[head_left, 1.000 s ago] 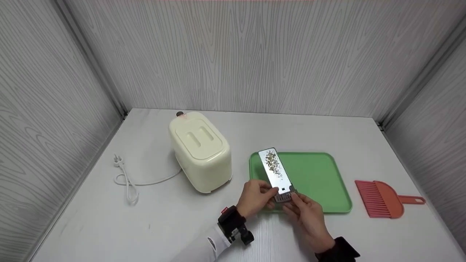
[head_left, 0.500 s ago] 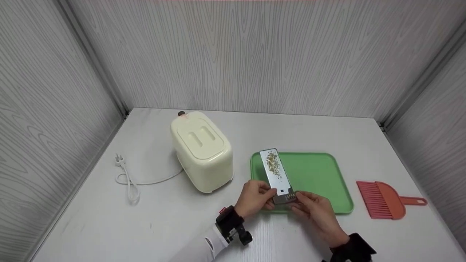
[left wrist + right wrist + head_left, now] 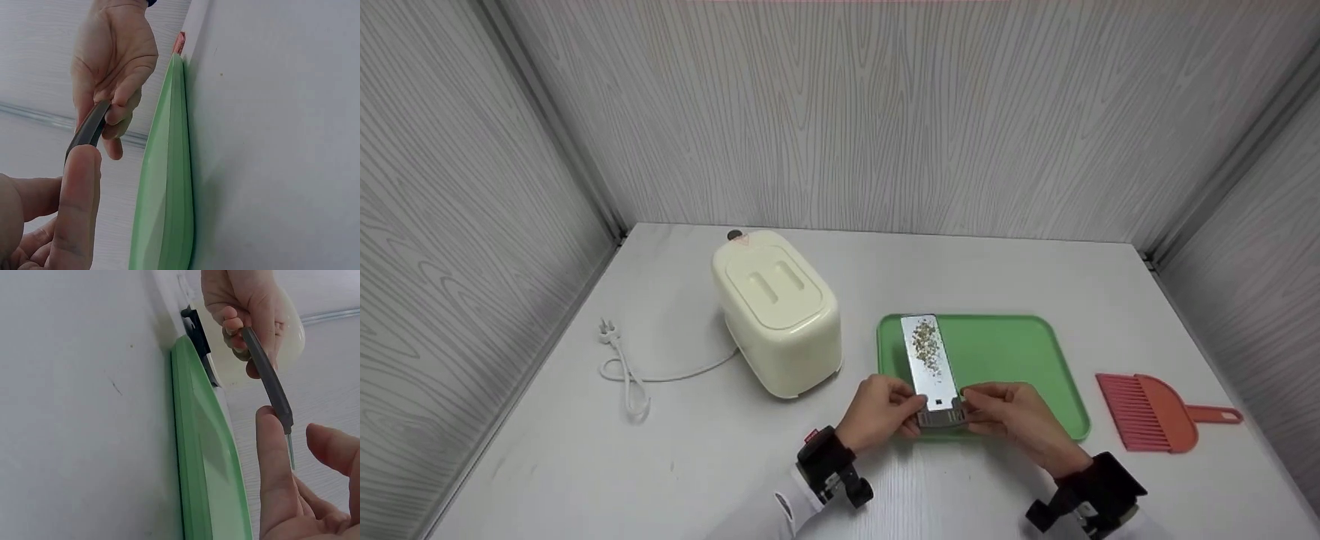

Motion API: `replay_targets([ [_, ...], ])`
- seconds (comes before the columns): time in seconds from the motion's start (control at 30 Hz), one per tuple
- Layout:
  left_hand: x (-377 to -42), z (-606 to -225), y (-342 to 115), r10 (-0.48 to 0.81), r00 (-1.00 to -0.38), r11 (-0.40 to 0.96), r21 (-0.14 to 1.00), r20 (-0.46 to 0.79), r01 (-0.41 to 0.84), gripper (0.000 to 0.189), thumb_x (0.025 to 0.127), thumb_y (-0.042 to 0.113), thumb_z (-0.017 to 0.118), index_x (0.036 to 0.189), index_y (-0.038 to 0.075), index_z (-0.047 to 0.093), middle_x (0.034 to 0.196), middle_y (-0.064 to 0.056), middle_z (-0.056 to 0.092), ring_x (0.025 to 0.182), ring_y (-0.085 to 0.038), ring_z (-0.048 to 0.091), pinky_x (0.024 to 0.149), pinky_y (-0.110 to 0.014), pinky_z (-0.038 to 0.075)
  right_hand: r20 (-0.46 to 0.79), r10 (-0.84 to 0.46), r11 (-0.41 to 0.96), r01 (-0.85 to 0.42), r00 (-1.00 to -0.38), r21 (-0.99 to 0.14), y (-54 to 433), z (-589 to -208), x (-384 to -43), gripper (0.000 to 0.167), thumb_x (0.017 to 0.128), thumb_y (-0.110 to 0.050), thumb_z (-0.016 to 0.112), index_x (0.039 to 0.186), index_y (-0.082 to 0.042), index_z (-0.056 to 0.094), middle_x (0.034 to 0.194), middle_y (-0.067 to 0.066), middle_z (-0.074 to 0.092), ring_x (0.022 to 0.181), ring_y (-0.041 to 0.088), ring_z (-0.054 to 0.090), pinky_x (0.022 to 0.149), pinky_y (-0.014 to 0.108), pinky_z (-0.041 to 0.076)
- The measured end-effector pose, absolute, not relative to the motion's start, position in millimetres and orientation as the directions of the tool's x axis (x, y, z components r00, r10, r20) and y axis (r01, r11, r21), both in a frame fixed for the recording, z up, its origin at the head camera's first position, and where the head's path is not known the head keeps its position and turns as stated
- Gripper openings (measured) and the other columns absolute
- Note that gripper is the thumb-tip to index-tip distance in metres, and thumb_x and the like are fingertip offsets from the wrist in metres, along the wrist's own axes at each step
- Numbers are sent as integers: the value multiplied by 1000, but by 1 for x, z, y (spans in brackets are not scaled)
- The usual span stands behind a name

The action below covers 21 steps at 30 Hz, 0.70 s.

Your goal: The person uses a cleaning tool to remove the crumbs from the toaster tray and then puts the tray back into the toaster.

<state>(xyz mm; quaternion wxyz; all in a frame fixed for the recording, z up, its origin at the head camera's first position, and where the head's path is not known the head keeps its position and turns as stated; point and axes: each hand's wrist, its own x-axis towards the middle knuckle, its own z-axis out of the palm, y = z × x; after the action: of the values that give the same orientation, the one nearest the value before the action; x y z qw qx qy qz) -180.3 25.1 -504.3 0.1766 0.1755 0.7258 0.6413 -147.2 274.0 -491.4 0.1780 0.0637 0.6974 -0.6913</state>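
A toaster's crumb tray (image 3: 934,375), a thin metal plate strewn with brown crumbs, tilts slightly above the green tray (image 3: 1005,352). Its dark grey handle (image 3: 267,379) points towards the person. My left hand (image 3: 877,412) pinches the handle's left end between thumb and fingers. At the right end is my right hand (image 3: 1016,420); its index finger (image 3: 273,444) touches the handle from below. The right thumb (image 3: 334,447) stands apart from the handle, with a gap showing in the right wrist view.
Left of the green tray stands a cream toaster (image 3: 776,315) with its lid on. A white cord with a plug (image 3: 611,334) runs out to its left. At the right lies an orange brush and dustpan set (image 3: 1159,412). Panels enclose the white table.
The crumb tray has turned to lie straighter and dropped slightly towards the person. My right hand has shifted right and loosened at its end of the handle; the left keeps its pinch.
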Motion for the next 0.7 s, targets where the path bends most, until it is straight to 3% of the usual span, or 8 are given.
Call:
replay_targets([
  [0.23,-183,-507,25,494,-868,122,992,-45,18,13,98,5,69,98,-7,75,77,-10,74,54,-10,68,56,-32,64,-304,-232,76,295,-924,-953,270,-496,-151,46,97,-11,72,132,15,58,112,15,74,90,18,74,82,30,64],
  [0.57,-183,-509,23,500,-864,144,989,-59,15,16,99,6,68,106,-6,76,77,-5,74,56,-9,68,59,-33,64,-308,-180,75,299,-934,-951,265,-495,-150,43,97,-11,73,129,14,61,109,13,75,93,19,74,83,31,64],
  [0.7,-180,-509,24,469,-881,134,991,-60,4,21,98,11,70,109,-6,75,79,-10,75,56,-11,70,58,-32,64,-304,-153,43,301,-940,-953,264,-495,-151,44,98,-10,71,130,16,58,106,10,74,93,17,73,84,32,63],
])
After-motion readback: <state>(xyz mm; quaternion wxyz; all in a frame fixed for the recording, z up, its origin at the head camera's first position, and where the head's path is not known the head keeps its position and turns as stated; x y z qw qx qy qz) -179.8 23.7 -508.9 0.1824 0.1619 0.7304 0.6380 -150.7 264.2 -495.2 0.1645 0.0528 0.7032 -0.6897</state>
